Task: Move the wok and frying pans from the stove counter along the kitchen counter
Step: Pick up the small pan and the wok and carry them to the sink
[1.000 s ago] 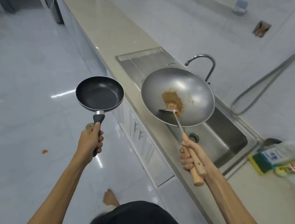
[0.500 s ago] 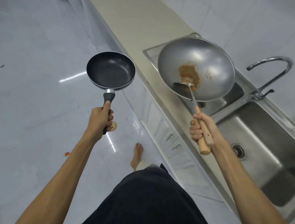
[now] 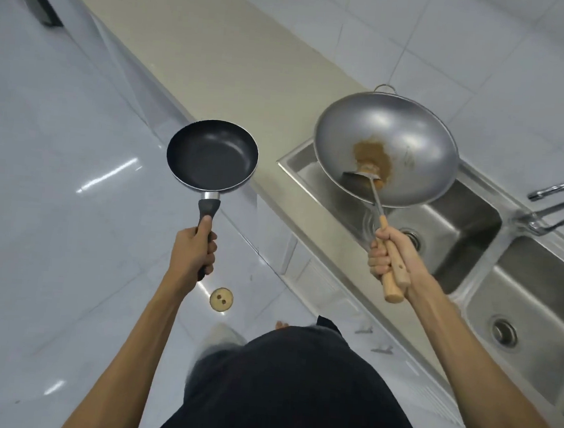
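Left hand [image 3: 192, 253] fingers wrap the frying pan [image 3: 212, 154] handle, over the floor. Right hand [image 3: 385, 255] fingers grip the wok [image 3: 387, 147] handle; beyond them lie the sink [image 3: 454, 234] and bare bench [image 3: 218, 57].

A long beige counter [image 3: 219, 50] runs diagonally between a glossy pale tiled floor [image 3: 48, 168] catching light streaks and a white tiled wall [image 3: 473, 43], with a steel double sink [image 3: 474, 235], a tap [image 3: 552, 198] and white cabinets [image 3: 319, 284] below.
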`<state>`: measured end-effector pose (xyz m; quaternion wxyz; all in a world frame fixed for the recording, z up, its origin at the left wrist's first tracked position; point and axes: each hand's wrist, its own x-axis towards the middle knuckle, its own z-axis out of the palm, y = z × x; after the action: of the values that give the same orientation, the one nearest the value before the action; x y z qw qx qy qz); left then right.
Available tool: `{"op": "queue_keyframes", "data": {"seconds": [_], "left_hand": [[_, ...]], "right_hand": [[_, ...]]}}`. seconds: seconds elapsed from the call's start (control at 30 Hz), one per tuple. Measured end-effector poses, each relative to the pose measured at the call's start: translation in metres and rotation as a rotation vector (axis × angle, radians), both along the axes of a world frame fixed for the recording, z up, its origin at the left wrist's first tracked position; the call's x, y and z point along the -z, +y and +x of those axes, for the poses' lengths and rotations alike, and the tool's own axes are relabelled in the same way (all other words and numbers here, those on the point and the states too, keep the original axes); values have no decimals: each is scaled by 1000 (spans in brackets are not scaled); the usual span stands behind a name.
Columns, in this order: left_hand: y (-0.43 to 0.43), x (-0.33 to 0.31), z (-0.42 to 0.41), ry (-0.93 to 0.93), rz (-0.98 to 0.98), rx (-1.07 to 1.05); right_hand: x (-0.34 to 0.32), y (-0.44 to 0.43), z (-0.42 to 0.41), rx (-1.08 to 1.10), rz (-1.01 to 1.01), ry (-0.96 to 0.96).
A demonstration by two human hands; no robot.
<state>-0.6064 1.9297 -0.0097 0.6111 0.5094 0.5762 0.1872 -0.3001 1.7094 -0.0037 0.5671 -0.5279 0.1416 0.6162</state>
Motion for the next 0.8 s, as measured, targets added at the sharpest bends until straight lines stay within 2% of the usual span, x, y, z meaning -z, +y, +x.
{"op": "queue_keyframes", "data": {"seconds": [0.47,0.8], "left_hand": [[264,2,26,29,-20,445],[338,16,66,34,-75,563]], "right_hand": [[28,138,-30,359,36,-8],[37,172,-30,442,21,-9]]}}
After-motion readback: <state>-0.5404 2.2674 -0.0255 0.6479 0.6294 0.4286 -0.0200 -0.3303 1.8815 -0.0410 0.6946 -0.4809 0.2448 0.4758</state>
